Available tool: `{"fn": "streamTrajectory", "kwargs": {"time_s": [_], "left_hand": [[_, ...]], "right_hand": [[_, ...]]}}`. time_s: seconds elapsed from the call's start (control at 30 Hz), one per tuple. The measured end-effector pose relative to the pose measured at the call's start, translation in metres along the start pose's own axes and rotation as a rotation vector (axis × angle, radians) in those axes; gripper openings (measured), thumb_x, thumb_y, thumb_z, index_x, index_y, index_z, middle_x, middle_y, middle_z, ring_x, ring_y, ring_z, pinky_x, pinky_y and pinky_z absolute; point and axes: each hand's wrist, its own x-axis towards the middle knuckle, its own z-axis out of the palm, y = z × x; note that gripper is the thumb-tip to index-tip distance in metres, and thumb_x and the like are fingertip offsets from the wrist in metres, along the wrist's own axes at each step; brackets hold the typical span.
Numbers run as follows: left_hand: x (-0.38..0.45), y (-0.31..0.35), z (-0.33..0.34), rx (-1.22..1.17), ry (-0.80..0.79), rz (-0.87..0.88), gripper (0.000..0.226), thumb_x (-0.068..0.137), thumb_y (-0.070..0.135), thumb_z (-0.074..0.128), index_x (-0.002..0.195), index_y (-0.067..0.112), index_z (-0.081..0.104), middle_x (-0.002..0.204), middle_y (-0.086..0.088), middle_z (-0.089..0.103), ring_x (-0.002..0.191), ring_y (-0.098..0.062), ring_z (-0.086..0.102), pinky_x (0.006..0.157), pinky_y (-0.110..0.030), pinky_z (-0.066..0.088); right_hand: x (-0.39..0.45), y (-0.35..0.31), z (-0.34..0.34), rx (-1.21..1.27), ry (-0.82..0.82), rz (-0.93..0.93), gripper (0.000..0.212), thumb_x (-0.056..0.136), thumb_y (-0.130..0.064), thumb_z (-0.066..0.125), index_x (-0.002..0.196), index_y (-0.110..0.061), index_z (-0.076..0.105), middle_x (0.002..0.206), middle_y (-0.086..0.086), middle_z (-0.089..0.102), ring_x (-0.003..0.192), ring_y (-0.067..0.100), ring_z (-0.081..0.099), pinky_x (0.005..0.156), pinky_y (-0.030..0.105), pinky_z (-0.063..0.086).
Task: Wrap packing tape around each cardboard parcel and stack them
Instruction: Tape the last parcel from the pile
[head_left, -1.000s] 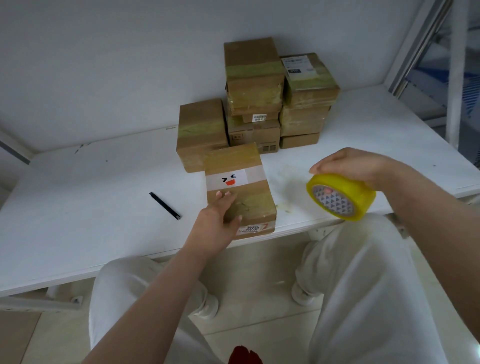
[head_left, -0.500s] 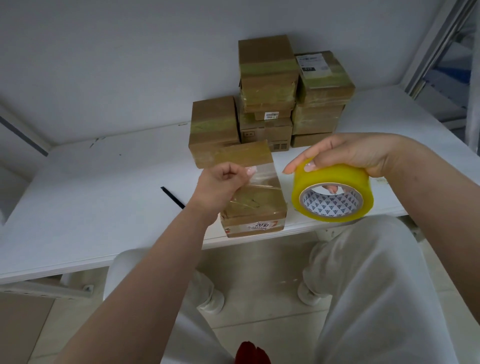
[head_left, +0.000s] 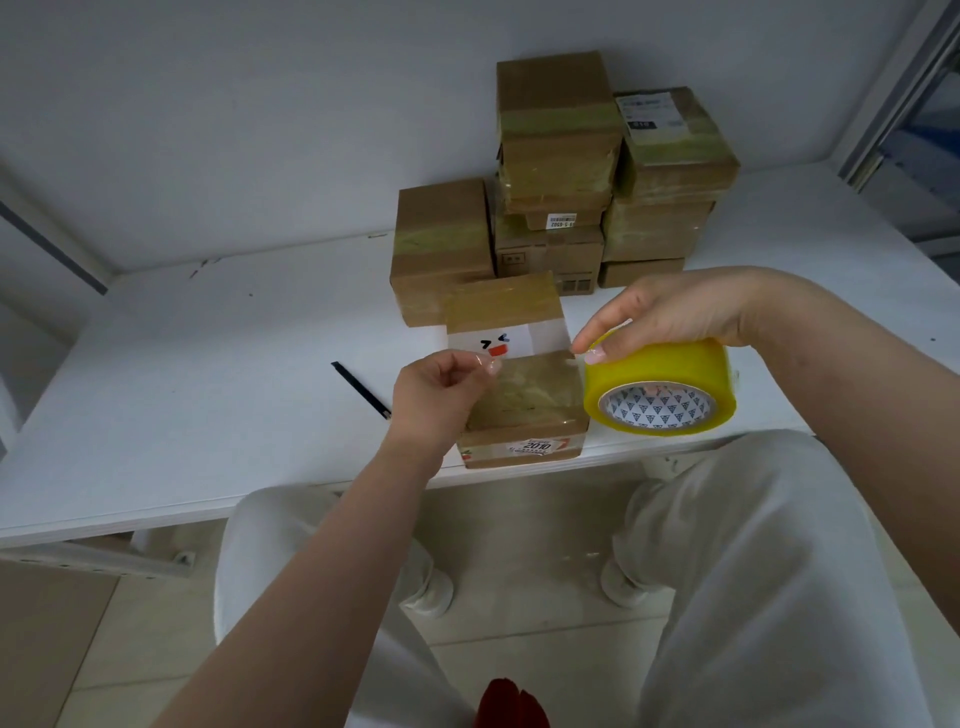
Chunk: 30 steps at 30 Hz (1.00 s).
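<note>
Yellow tape roll (head_left: 661, 384) was held by the right hand (head_left: 670, 312), fingers curled over its rim, while the left hand (head_left: 441, 389) pinched the free tape end, prob. to stretch it over the parcel (head_left: 519, 374) lying at the counter (head_left: 208, 389) front edge w/ taped stack (head_left: 561, 156) behind.

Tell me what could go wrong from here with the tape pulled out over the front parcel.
1. The clear strip stretched from the left hand to the tape roll hangs unsupported; it could twist or stick to itself.
2. Neither hand steadies the front parcel, which sits at the table edge, so pressing tape down might shove it off.
3. The back stack looks uneven; adding one could topple it.
</note>
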Motion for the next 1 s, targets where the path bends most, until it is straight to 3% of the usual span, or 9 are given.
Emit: {"fn": "streamTrajectory", "kwargs": {"time_s": [0.1,0.2,0.4,0.53,0.63,0.8,0.9,0.93,1.0], "left_hand": [[0.003,-0.013,0.005,0.125,0.064,0.007,0.008,0.084,0.026,0.075,0.078,0.029,0.07,0.083,0.007,0.072,0.082,-0.013,0.066,0.077,-0.03,0.057],[0.004,-0.021,0.009,0.151,0.066,0.006,0.008,0.083,0.024,0.077,0.08,0.027,0.071,0.082,0.003,0.071,0.081,-0.016,0.067,0.072,-0.031,0.058],[0.007,-0.025,0.008,0.359,0.143,0.087,0.008,0.084,0.022,0.075,0.086,0.022,0.067,0.075,0.012,0.064,0.071,-0.004,0.06,0.063,-0.013,0.047],[0.011,-0.025,0.011,0.591,0.145,0.177,0.008,0.087,0.023,0.07,0.091,0.017,0.066,0.083,0.004,0.068,0.078,-0.015,0.063,0.071,-0.027,0.053],[0.012,-0.022,0.015,0.77,0.142,0.247,0.012,0.09,0.022,0.065,0.099,0.014,0.065,0.09,-0.001,0.069,0.082,-0.021,0.064,0.072,-0.034,0.056],[0.012,-0.017,0.017,1.089,0.176,0.254,0.035,0.091,0.042,0.062,0.113,0.016,0.05,0.103,0.0,0.062,0.094,-0.02,0.057,0.066,-0.029,0.044],[0.021,-0.012,0.003,1.078,0.212,0.1,0.064,0.082,0.052,0.069,0.124,0.014,0.039,0.117,-0.003,0.051,0.112,-0.022,0.051,0.081,-0.032,0.048],[0.022,-0.012,-0.001,1.096,0.209,0.13,0.063,0.085,0.048,0.069,0.128,0.013,0.039,0.122,-0.004,0.048,0.116,-0.023,0.048,0.086,-0.033,0.047],[0.019,-0.02,0.0,1.086,0.175,0.399,0.052,0.091,0.035,0.061,0.134,0.011,0.044,0.13,-0.008,0.049,0.123,-0.027,0.045,0.097,-0.035,0.042]], "right_hand": [[0.002,-0.002,0.001,-0.036,0.055,0.001,0.028,0.083,-0.039,0.07,0.109,-0.027,0.07,0.103,-0.002,0.07,0.085,0.014,0.068,0.064,0.023,0.054],[0.009,-0.006,0.008,-0.174,0.138,0.012,0.022,0.083,-0.044,0.071,0.102,-0.032,0.069,0.107,-0.007,0.062,0.089,0.012,0.061,0.076,0.031,0.053],[0.026,-0.02,0.027,-0.323,0.216,-0.027,0.03,0.084,-0.045,0.071,0.101,-0.02,0.072,0.108,-0.002,0.063,0.09,0.012,0.056,0.068,0.025,0.044],[0.039,-0.031,0.032,-0.453,0.217,0.036,0.043,0.082,-0.053,0.069,0.1,-0.014,0.073,0.109,0.006,0.068,0.099,0.024,0.063,0.084,0.037,0.051],[0.044,-0.039,0.033,-0.484,0.225,0.072,0.046,0.081,-0.053,0.069,0.1,-0.011,0.073,0.101,0.005,0.071,0.093,0.024,0.065,0.081,0.036,0.051],[0.052,-0.045,0.035,-0.554,0.239,0.106,0.038,0.082,-0.052,0.068,0.08,-0.015,0.065,0.078,-0.001,0.063,0.084,0.022,0.062,0.07,0.03,0.044],[0.055,-0.045,0.034,-0.568,0.232,0.114,0.037,0.082,-0.052,0.068,0.077,-0.016,0.061,0.077,-0.002,0.06,0.085,0.022,0.062,0.071,0.031,0.045],[0.055,-0.045,0.034,-0.57,0.231,0.113,0.037,0.083,-0.052,0.068,0.077,-0.016,0.061,0.077,-0.002,0.06,0.084,0.021,0.062,0.071,0.031,0.046],[0.056,-0.046,0.034,-0.582,0.235,0.111,0.038,0.084,-0.052,0.067,0.074,-0.016,0.059,0.075,-0.002,0.06,0.081,0.021,0.061,0.07,0.03,0.045]]}}
